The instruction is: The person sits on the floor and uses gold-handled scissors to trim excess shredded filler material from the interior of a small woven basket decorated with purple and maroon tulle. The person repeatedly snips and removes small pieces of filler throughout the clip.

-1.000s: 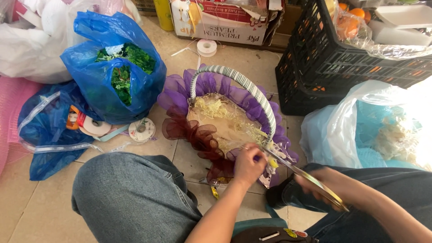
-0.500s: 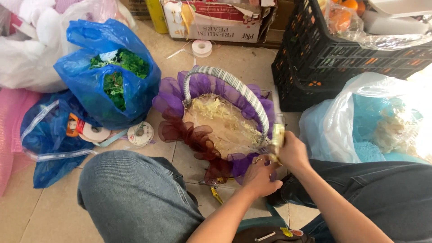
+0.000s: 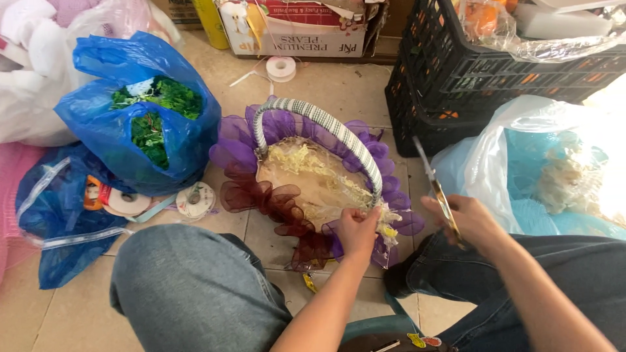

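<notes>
Tiled floor (image 3: 339,91) scene — a frilled purple basket (image 3: 313,189) sits between the knees. The left hand (image 3: 357,231) pinches its near rim; the right hand (image 3: 471,220), fingers curled shut, holds scissors (image 3: 435,189) beside it. Around: blue bag of greenery (image 3: 140,120), ribbon rolls (image 3: 195,200), black crate (image 3: 495,72).

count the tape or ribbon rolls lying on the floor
3: one roll by the cardboard box, two beside the blue bags. More may be hidden inside bags.
</notes>
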